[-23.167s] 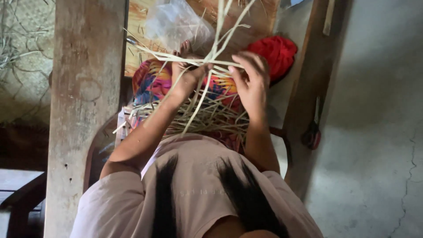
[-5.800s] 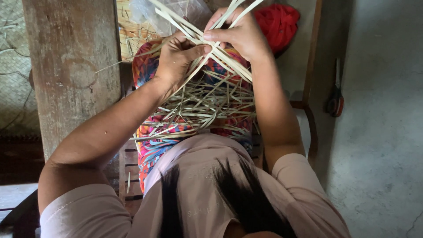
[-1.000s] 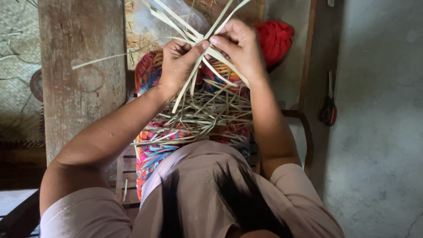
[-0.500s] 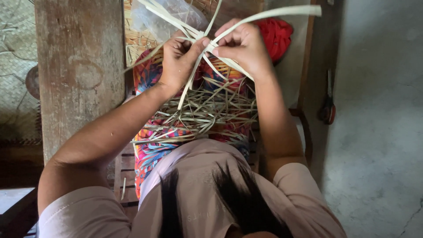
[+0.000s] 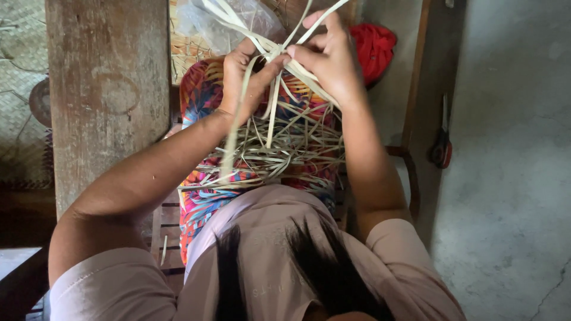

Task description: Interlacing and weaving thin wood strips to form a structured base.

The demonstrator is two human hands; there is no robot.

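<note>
Raised: 2 hands (image 5: 285,74), many pale strips (image 5: 273,137).

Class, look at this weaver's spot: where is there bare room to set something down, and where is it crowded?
Bare: the grey concrete floor right of the scissors, and the wooden post's flat face on the left. Crowded: the lap, where both hands, left hand and right hand, grip tangled pale strips.

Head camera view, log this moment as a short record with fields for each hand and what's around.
left hand: pinches pale flat weaving strips
right hand: grips the same strips where they cross
lap: loose woven strip tangle over multicoloured patterned cloth
left side: weathered wooden post
behind hands: red cloth bundle, clear plastic bag
right side: red-handled scissors
</note>
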